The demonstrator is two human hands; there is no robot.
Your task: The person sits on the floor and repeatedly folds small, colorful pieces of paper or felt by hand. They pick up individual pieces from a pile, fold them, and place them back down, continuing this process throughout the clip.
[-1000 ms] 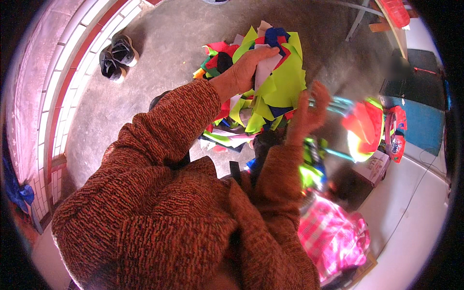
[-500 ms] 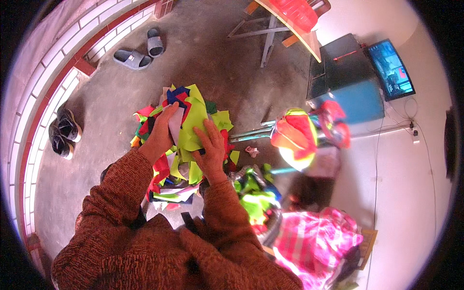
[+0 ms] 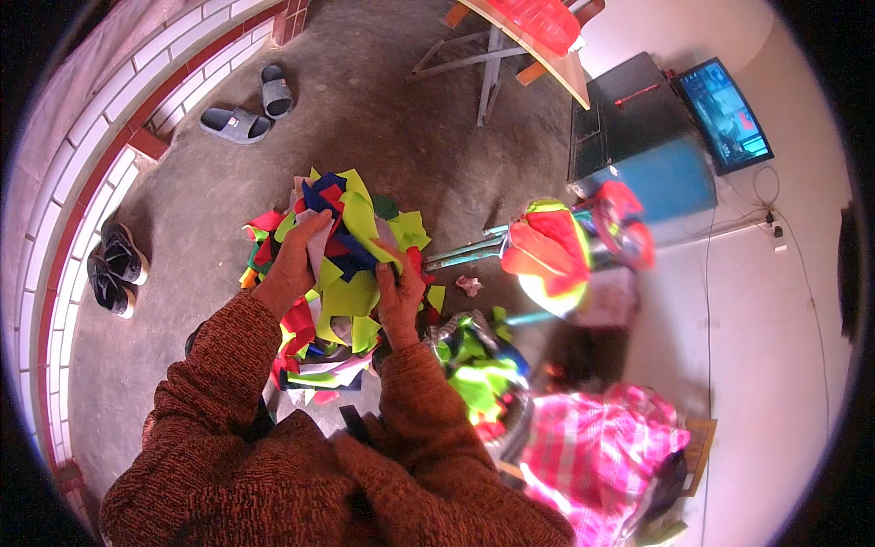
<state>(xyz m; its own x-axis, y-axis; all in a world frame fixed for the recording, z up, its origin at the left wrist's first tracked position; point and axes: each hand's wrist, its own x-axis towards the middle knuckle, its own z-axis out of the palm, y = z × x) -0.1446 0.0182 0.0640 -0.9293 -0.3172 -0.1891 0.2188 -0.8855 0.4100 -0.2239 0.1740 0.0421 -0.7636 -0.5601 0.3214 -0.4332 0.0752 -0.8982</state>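
Floor [image 3: 383,118]; lime cloth [image 3: 361,217] between right fingers [image 3: 386,283]

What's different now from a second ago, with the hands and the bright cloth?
The right hand, earlier off to the right of the bundle, has moved left onto it and taken hold of the yellow-green cloth, lifting its edge so more blue cloth shows. The view has also turned rightward. The left hand still grips the pale cloth; the dark shoes stayed put.

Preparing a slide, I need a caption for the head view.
The left hand and right hand hold bright scraps, with slippers and shoes on the floor to the left.
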